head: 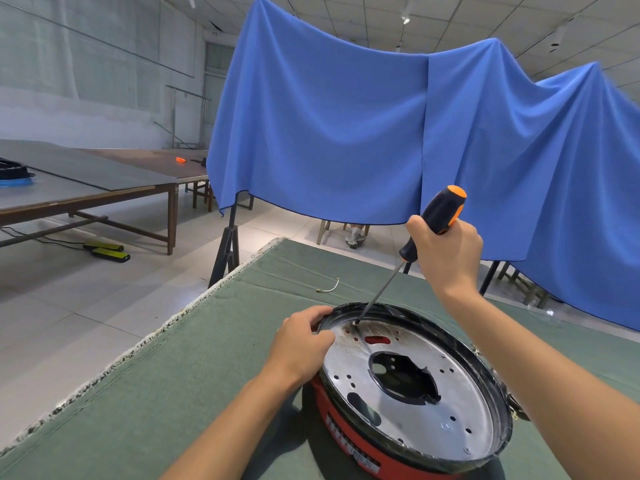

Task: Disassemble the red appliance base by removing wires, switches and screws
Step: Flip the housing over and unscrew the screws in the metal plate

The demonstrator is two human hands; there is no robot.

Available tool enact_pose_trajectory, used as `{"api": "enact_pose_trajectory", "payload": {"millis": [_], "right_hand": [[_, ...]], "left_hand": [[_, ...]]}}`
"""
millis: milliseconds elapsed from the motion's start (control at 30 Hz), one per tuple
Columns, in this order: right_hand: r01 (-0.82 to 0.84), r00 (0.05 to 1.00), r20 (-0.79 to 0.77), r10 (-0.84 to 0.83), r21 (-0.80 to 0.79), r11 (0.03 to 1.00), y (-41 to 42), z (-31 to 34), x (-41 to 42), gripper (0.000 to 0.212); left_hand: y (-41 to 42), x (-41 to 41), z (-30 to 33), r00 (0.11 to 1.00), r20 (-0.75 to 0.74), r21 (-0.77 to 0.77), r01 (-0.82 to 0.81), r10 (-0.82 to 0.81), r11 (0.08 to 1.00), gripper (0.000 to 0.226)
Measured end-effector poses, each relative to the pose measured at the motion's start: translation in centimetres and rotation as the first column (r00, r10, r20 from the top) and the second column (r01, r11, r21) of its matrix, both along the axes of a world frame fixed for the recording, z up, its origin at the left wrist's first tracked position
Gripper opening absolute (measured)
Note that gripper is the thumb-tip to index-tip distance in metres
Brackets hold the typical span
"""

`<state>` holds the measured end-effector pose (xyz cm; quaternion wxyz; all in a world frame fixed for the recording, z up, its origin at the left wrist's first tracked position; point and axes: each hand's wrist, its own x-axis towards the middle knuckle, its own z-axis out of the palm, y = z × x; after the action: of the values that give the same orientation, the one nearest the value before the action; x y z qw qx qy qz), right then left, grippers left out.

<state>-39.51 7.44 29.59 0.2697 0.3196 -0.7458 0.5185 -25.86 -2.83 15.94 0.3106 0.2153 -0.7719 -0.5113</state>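
The red appliance base (pixel 349 441) lies on the green table cover, its round silver metal plate (pixel 450 403) facing up inside a black rim. My left hand (pixel 301 344) grips that rim at its far left edge. My right hand (pixel 446 251) holds a black and orange screwdriver (pixel 440 213) by the handle. The shaft slants down to the left, and its tip rests on a screw (pixel 354 322) at the plate's far edge, beside rusty marks.
A short loose wire (pixel 329 287) lies on the green table cover (pixel 207 375) beyond the base. A blue cloth (pixel 346 133) hangs behind the table. Long tables (pixel 86 188) stand at the left, and the table edge drops off at the left.
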Motion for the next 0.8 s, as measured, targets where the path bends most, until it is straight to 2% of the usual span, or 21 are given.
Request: {"api": "enact_pose_trajectory", "payload": {"millis": [233,800], "right_hand": [[-0.004,1.000,0.019,0.004,-0.005,1.000,0.26,0.21,-0.34,0.038],[-0.001,1.000,0.030,0.001,-0.012,1.000,0.51,-0.23,-1.02,0.039]], "left_hand": [[-0.01,0.01,0.03,1.000,0.003,-0.006,0.007,-0.007,1.000,0.060],[-0.07,0.07,0.12,1.000,0.005,-0.012,0.010,-0.010,1.000,0.058]]}}
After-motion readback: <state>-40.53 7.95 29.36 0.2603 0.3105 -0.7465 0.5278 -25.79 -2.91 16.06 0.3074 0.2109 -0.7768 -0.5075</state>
